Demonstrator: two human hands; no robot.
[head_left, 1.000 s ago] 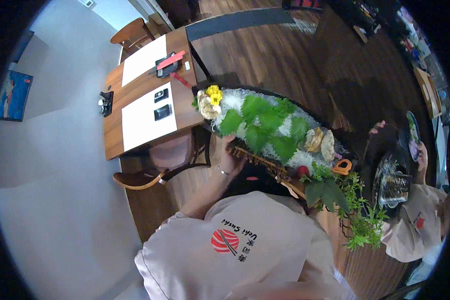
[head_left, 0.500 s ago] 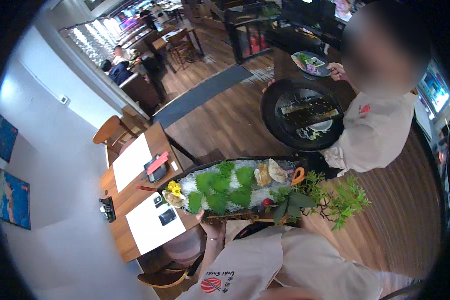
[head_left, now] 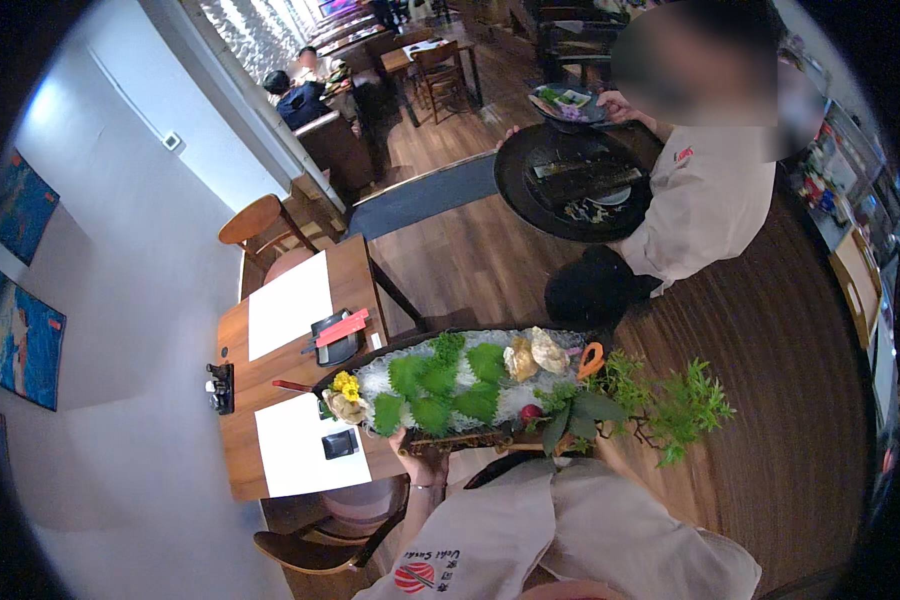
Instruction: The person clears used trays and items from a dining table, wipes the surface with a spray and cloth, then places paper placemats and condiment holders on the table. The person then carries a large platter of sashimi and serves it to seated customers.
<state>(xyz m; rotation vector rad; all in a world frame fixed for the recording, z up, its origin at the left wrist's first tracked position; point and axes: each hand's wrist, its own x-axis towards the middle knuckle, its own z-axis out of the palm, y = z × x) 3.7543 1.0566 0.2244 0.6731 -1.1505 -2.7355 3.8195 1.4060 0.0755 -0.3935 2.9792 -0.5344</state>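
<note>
A long, dark boat-shaped platter (head_left: 460,441) is held level in front of my body. My left hand (head_left: 425,464) is closed on its near side from below. My right sleeve (head_left: 620,510) reaches toward the platter's right end, but leaves and the platter hide that hand. Green leaves (head_left: 435,378) lie on a bed of white shreds. A yellow flower (head_left: 346,386) and a shell (head_left: 344,408) sit at the left end. Toward the right are pale shells (head_left: 536,353), an orange cut garnish (head_left: 591,360), a small red ball (head_left: 531,412) and a leafy branch (head_left: 690,405).
Ahead to the right, a co-worker (head_left: 710,215) carries a round black tray (head_left: 515,195) and a small dish (head_left: 570,104). At left stands a wooden table (head_left: 240,440) with white mats (head_left: 290,305) and chairs (head_left: 255,222). A curved brown counter (head_left: 770,440) lies at right. Seated people (head_left: 300,100) are farther off.
The view has shifted, with the table moving slightly right in it. The co-worker with the tray now appears higher and more to the left. My hold on the platter looks the same.
</note>
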